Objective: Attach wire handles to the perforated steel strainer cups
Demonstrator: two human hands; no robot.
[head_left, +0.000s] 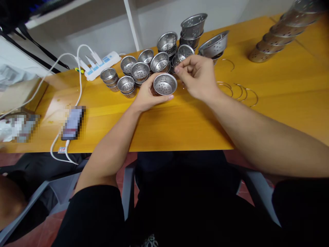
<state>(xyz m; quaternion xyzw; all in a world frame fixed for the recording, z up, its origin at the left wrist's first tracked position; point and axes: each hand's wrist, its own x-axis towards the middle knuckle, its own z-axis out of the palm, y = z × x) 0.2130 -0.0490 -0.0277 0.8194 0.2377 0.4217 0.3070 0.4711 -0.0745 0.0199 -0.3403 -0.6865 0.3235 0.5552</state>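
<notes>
My left hand [147, 96] is wrapped around a small perforated metal strainer basket [165, 84], held with its open top facing up above the table. Just right of that basket, my right hand [199, 75] has its thumb and forefinger pinched together. Whatever sits in the pinch is too small to make out. Behind both hands stand several more strainer baskets [140, 71], many of them stacked. Several thin curved wire handles [241, 92] lie on the table to the right of my right hand.
A leaning stack of baskets [275, 40] rises at the right rear. At the left are a white power strip [102, 66] with plugged-in cables and a phone [73, 122] near the front edge of the wooden table [180, 132]. Another person's arm [11, 200] shows at lower left.
</notes>
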